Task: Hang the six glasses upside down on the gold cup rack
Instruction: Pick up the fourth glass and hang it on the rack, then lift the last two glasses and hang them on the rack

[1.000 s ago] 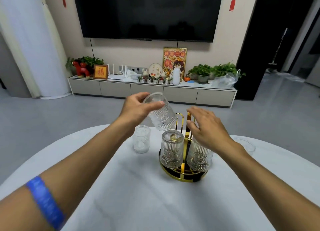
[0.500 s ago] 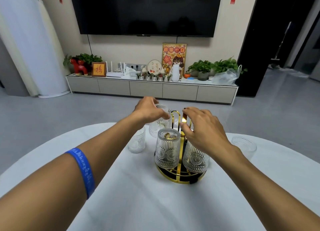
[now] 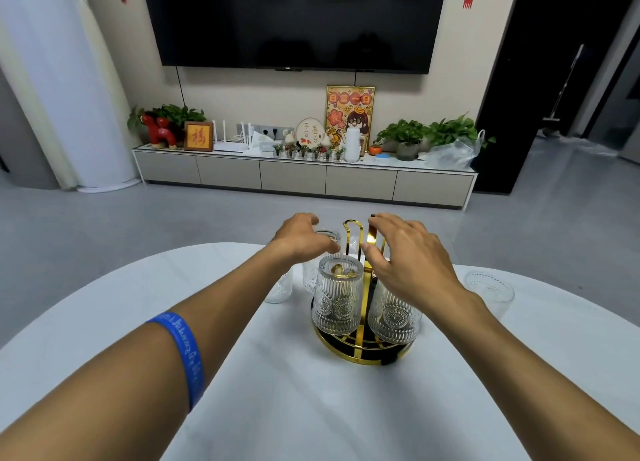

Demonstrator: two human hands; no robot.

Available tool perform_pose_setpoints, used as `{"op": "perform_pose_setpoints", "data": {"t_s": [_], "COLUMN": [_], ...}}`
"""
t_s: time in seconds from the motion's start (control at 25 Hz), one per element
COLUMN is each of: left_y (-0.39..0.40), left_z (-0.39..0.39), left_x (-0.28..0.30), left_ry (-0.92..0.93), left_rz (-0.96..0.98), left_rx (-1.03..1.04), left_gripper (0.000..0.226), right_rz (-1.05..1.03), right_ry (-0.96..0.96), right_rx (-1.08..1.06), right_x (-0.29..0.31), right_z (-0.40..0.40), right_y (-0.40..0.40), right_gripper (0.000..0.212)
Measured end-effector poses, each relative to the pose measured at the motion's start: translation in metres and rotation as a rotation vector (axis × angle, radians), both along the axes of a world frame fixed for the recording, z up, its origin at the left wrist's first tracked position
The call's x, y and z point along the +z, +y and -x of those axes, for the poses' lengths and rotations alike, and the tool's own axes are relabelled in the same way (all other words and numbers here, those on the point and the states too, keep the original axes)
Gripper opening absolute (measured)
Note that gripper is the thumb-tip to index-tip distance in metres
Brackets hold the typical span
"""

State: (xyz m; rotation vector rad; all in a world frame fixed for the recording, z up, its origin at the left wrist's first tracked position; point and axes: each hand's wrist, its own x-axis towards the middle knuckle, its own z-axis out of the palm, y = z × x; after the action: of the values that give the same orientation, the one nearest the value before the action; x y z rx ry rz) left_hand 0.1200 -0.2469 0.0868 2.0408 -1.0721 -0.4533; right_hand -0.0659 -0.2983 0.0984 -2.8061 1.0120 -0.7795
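Observation:
The gold cup rack point(image 3: 363, 356) stands on the white table point(image 3: 294, 408). Two ribbed glasses hang upside down on its near side: one point(image 3: 337, 301) at front left, one point(image 3: 394, 318) at front right under my right wrist. My left hand point(image 3: 304, 239) holds a third glass point(image 3: 311, 277) upside down at the rack's back left; only its base and lower wall show. My right hand point(image 3: 405, 256) pinches the rack's gold top loops. A loose glass point(image 3: 280, 287) stands left of the rack, partly behind my left forearm. Another glass point(image 3: 490, 292) stands upright at the right.
The table's far rounded edge lies just behind the rack. Beyond it are grey floor, a long low cabinet point(image 3: 301, 176) with plants and ornaments, and a wall-mounted TV point(image 3: 294, 20).
My left hand has lowered the glass from above the rack down onto its back left side. My right hand has shifted slightly and now grips the rack's top.

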Motion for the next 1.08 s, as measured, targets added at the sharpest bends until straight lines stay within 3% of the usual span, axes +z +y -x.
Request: {"op": "perform_pose_setpoints", "data": {"t_s": [0.08,0.16,0.24,0.6,0.72,0.8,0.88,0.92,1.0,1.08], "left_y": [0.011,0.019,0.024,0.050,0.060,0.065,0.074,0.077,0.074,0.063], "left_z": [0.008,0.018,0.021,0.019,0.011,-0.006,-0.027,-0.035,-0.042,-0.043], "left_x": [0.002,0.000,-0.004,-0.012,-0.020,-0.035,-0.061,-0.075,-0.103,-0.123], "left_ry": [-0.353,-0.633,-0.683,-0.478,-0.155,0.058,0.175,0.187,0.218,0.272], "left_rz": [0.177,0.145,0.009,0.074,0.392,0.540,0.394,0.258,0.079,0.071], "left_rx": [-0.160,-0.433,-0.538,-0.454,-0.270,0.074,0.394,0.459,0.442,0.387], "left_gripper": [0.051,0.041,0.038,0.038,0.027,0.028,0.040,0.049,0.070,0.085], "right_rz": [0.001,0.001,-0.006,-0.033,-0.117,-0.142,-0.249,-0.335,-0.543,-0.718], "right_ry": [0.011,0.018,0.028,0.001,-0.245,-0.506,-0.695,-0.734,-0.727,-0.689], "right_rx": [-0.002,-0.007,-0.018,0.001,0.067,-0.035,-0.264,-0.382,-0.549,-0.597], "right_x": [-0.001,-0.001,-0.001,-0.007,-0.009,-0.021,-0.043,-0.056,-0.084,-0.111], "right_z": [0.000,-0.001,-0.001,0.000,0.019,0.047,0.079,0.095,0.116,0.124], "right_y": [0.001,0.001,0.002,0.001,-0.007,-0.019,-0.032,-0.040,-0.059,-0.075], "right_gripper": [0.047,0.047,0.048,0.048,0.041,0.035,0.035,0.038,0.056,0.079]}}
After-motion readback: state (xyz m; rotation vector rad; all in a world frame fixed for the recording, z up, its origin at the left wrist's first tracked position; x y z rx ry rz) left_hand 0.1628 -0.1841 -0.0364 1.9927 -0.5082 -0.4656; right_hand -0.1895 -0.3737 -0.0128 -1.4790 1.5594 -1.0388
